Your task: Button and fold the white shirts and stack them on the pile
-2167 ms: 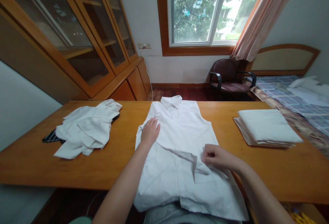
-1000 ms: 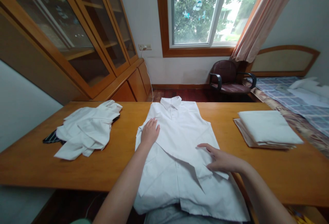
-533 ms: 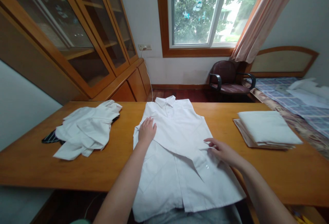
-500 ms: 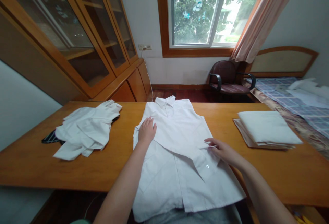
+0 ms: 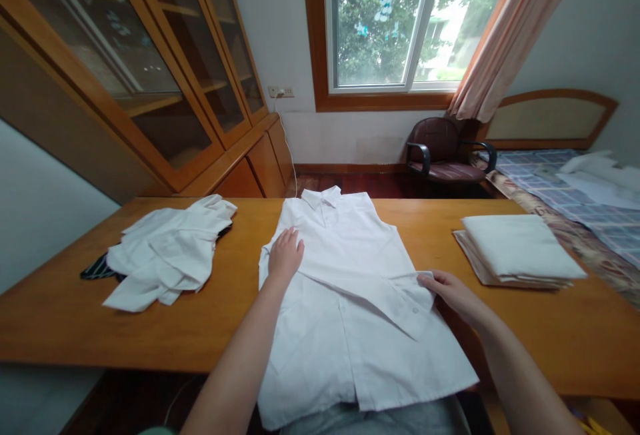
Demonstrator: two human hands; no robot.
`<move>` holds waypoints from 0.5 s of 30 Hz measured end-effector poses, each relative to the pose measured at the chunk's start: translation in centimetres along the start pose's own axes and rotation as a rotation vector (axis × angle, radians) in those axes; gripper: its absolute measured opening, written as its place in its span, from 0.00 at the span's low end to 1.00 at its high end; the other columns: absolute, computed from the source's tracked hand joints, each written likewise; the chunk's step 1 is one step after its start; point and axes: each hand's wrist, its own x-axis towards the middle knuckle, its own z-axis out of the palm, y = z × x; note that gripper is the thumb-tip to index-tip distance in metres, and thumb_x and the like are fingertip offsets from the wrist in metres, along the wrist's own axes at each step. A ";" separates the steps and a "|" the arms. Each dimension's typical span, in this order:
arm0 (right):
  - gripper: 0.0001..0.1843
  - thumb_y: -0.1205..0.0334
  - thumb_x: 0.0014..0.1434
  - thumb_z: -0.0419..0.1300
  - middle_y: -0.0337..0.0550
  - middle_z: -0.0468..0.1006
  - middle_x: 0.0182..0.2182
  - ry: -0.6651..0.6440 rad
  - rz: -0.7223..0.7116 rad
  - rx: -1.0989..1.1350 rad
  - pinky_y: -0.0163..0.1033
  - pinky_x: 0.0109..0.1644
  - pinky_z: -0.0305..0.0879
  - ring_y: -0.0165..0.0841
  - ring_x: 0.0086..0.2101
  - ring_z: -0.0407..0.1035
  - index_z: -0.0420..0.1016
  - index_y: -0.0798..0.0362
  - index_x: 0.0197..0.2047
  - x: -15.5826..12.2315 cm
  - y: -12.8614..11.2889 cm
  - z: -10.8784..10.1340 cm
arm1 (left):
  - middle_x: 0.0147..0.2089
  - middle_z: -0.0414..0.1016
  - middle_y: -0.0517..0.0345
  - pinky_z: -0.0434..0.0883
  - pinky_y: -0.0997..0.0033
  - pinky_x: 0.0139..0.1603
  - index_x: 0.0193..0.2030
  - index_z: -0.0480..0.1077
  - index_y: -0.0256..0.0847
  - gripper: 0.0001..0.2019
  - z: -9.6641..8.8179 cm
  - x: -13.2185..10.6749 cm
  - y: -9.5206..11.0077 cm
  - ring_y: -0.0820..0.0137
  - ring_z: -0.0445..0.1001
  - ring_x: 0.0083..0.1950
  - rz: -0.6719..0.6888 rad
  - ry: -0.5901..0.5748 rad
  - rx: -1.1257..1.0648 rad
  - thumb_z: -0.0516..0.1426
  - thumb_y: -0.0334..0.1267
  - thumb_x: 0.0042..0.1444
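A white collared shirt (image 5: 345,255) lies flat on the wooden table (image 5: 60,315), collar away from me, its hem hanging over the near edge. One sleeve is folded across the front of the shirt. My left hand (image 5: 285,255) rests flat on the shirt's left shoulder, fingers spread. My right hand (image 5: 447,292) is at the shirt's right edge, fingers extended over the cuff end of the folded sleeve.
A heap of crumpled white garments (image 5: 165,255) with a striped dark piece lies at the table's left. A stack of folded white cloth (image 5: 517,252) sits at the right. Beyond stand a cabinet (image 5: 150,75), an armchair (image 5: 443,152) and a bed (image 5: 585,202).
The shirt has slid a little to the left and farther onto the table. My right hand has moved right, drawing the folded sleeve's cuff out to the shirt's right edge. My left hand stays put.
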 end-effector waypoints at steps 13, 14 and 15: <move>0.23 0.41 0.55 0.65 0.50 0.74 0.54 -0.241 -0.234 -0.106 0.50 0.63 0.56 0.47 0.57 0.63 0.80 0.49 0.45 -1.8 -1.8 -1.4 | 0.63 0.70 0.50 0.62 0.50 0.68 0.53 0.74 0.42 0.15 -2.1 -0.4 1.2 0.57 0.64 0.66 0.153 0.015 -0.127 0.52 0.36 0.63; 0.23 0.40 0.55 0.64 0.50 0.74 0.54 -0.240 -0.230 -0.115 0.50 0.64 0.56 0.47 0.58 0.63 0.81 0.50 0.43 -1.7 -1.8 -1.3 | 0.63 0.70 0.50 0.62 0.49 0.68 0.52 0.74 0.42 0.14 -2.6 -0.5 1.8 0.57 0.64 0.66 0.197 0.022 -0.167 0.52 0.35 0.63; 0.23 0.40 0.56 0.63 0.50 0.74 0.53 -0.230 -0.222 -0.126 0.49 0.63 0.56 0.47 0.57 0.64 0.80 0.50 0.43 -1.6 -1.8 -1.2 | 0.62 0.71 0.50 0.62 0.49 0.68 0.51 0.74 0.42 0.14 -3.2 -0.6 2.4 0.58 0.63 0.66 0.247 0.028 -0.215 0.52 0.34 0.63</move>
